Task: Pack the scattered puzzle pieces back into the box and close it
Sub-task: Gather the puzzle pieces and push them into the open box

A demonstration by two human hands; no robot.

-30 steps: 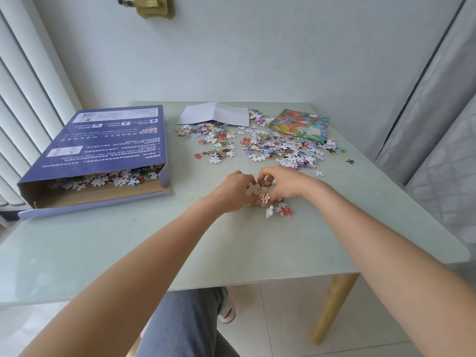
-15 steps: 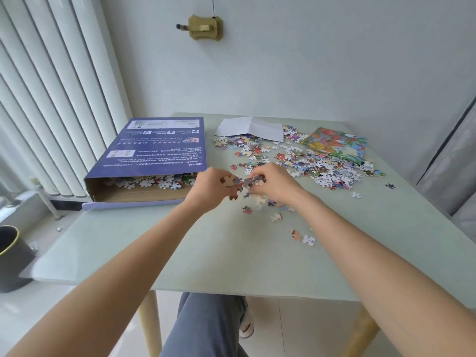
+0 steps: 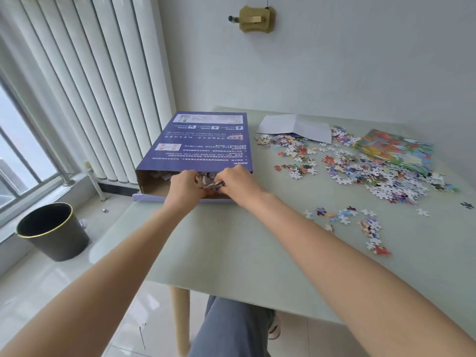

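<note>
Both hands at the box mouth, frame centre: left hand [image 3: 186, 186] and right hand [image 3: 238, 182] each curl a grip round a clutch of puzzle pieces [image 3: 210, 183]. The purple box [image 3: 198, 145] lies flat, long axis running away toward the wall, opening right ahead. The loose pile [image 3: 381, 173] waits at right on the surface [image 3: 257, 253], nearer the right hand.

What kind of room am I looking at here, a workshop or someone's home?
Most likely a home, a table by a window. Signs: a pale green table strewn with puzzle pieces, vertical blinds over the window, and a black waste bin on the tiled floor.
</note>
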